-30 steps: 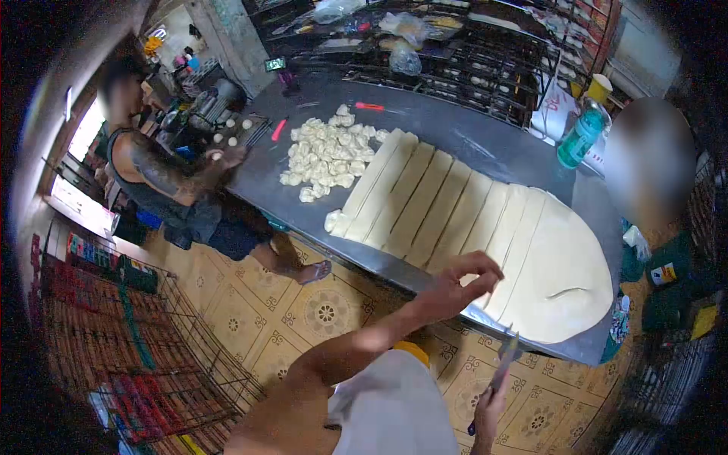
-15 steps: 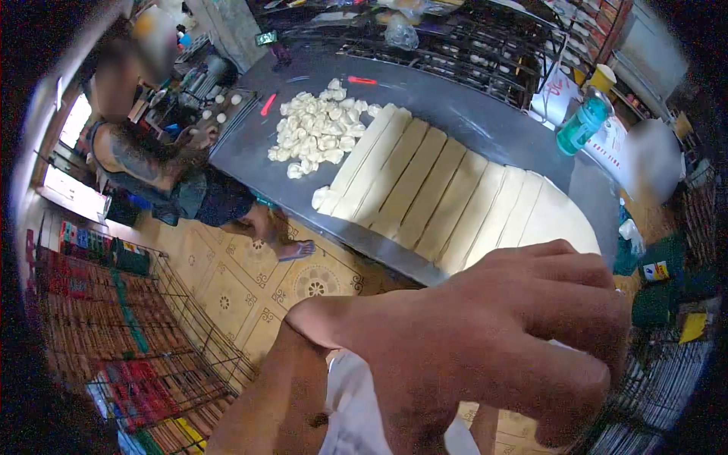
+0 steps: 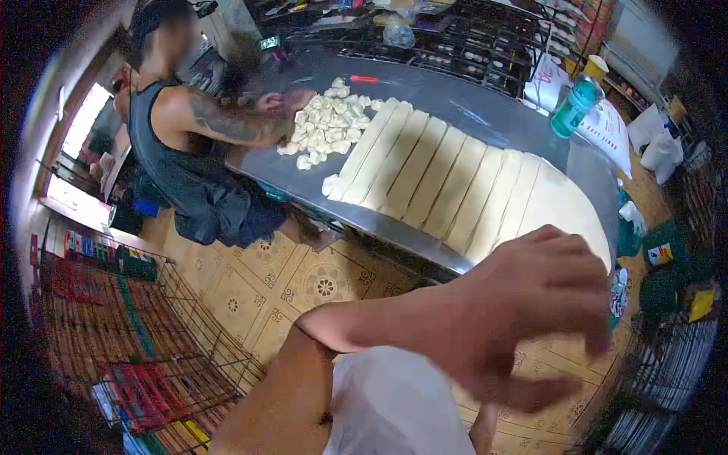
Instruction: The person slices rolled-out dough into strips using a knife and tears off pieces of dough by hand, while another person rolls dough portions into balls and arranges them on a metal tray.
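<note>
My left hand (image 3: 531, 311) reaches in from the lower left, in front of the near edge of the table. It is somewhat blurred, with the fingers curved and the thumb apart, and I see nothing in it. Just beyond it lies a flat sheet of dough (image 3: 565, 205), cut across into several long strips with a rounded uncut end at the right. To the left of the strips is a pile of small dough pieces (image 3: 330, 125). My right hand is out of the picture.
A person (image 3: 178, 140) in a dark tank top leans over the table's left end, hands by the dough pieces. On the dark table (image 3: 470, 110) stands a teal bottle (image 3: 574, 114) near a white printed sack (image 3: 603, 136). Wire racks (image 3: 91, 318) stand at lower left.
My left hand has moved slightly away from the dough, its fingers more curled. The other person has come closer to the table and now reaches to the dough pieces.
</note>
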The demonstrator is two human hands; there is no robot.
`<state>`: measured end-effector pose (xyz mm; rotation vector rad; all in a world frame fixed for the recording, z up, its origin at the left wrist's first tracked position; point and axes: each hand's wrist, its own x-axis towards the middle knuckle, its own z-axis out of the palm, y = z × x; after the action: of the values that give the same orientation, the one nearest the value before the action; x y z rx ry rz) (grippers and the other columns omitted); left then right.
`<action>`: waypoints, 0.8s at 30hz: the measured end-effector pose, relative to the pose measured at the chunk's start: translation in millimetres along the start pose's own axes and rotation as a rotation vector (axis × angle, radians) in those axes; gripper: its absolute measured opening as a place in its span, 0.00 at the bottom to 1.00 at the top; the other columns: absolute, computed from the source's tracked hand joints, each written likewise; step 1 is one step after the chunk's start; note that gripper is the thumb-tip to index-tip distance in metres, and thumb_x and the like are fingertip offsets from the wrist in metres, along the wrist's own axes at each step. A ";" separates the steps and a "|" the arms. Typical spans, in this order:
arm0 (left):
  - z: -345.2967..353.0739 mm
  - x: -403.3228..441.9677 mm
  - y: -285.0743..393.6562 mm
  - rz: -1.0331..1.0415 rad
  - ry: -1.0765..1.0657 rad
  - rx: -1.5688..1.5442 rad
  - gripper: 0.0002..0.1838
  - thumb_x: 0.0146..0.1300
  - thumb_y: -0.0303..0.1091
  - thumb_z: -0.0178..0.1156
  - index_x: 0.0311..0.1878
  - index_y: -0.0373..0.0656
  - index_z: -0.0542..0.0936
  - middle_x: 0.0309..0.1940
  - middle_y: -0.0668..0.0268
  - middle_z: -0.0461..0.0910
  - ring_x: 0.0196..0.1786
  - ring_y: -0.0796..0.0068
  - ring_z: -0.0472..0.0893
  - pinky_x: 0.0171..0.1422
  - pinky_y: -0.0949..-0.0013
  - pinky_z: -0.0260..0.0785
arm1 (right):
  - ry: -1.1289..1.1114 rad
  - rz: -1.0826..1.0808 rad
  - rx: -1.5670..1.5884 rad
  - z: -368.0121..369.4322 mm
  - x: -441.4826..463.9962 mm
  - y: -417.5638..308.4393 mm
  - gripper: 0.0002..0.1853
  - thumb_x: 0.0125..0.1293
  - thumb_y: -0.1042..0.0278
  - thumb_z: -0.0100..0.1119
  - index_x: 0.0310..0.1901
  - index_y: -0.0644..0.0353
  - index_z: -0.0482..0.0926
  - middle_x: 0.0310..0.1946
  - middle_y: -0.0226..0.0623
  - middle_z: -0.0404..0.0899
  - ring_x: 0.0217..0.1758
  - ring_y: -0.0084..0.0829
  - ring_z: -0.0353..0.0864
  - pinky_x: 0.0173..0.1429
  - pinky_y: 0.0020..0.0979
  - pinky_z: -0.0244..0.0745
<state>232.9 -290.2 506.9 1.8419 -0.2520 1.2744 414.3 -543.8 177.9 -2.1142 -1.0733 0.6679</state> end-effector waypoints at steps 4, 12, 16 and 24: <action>18.1 -51.6 -74.4 -0.370 -0.069 0.036 0.12 0.66 0.36 0.69 0.46 0.41 0.80 0.42 0.62 0.82 0.43 0.62 0.81 0.47 0.61 0.74 | 0.019 -0.018 0.014 5.2 6.0 0.4 0.39 0.75 0.79 0.49 0.84 0.52 0.50 0.76 0.55 0.67 0.71 0.54 0.75 0.69 0.43 0.75; 85.2 -217.2 -261.9 -0.744 -0.559 0.438 0.33 0.70 0.42 0.63 0.74 0.37 0.69 0.71 0.49 0.71 0.65 0.49 0.77 0.65 0.54 0.72 | -0.061 0.344 -0.101 -37.1 116.4 -49.0 0.41 0.73 0.81 0.49 0.85 0.52 0.49 0.50 0.62 0.84 0.38 0.52 0.86 0.42 0.49 0.80; 121.1 -249.4 -330.1 -0.603 -0.711 0.725 0.37 0.67 0.40 0.63 0.77 0.39 0.65 0.76 0.51 0.64 0.75 0.45 0.66 0.77 0.45 0.59 | -0.038 0.208 -0.124 -37.7 213.0 -39.9 0.41 0.75 0.79 0.48 0.85 0.52 0.46 0.40 0.60 0.85 0.31 0.51 0.84 0.37 0.52 0.77; 74.5 -252.9 -341.1 -0.644 -0.752 0.630 0.37 0.65 0.39 0.62 0.77 0.44 0.65 0.77 0.57 0.64 0.81 0.53 0.59 0.80 0.43 0.52 | 0.029 -0.017 -0.247 -29.4 441.8 -31.9 0.42 0.72 0.75 0.48 0.85 0.50 0.47 0.33 0.62 0.84 0.32 0.58 0.83 0.38 0.54 0.73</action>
<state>367.2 -210.0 105.2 2.5874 0.3783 0.1715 653.6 -170.4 158.8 -2.3121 -1.2089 0.5171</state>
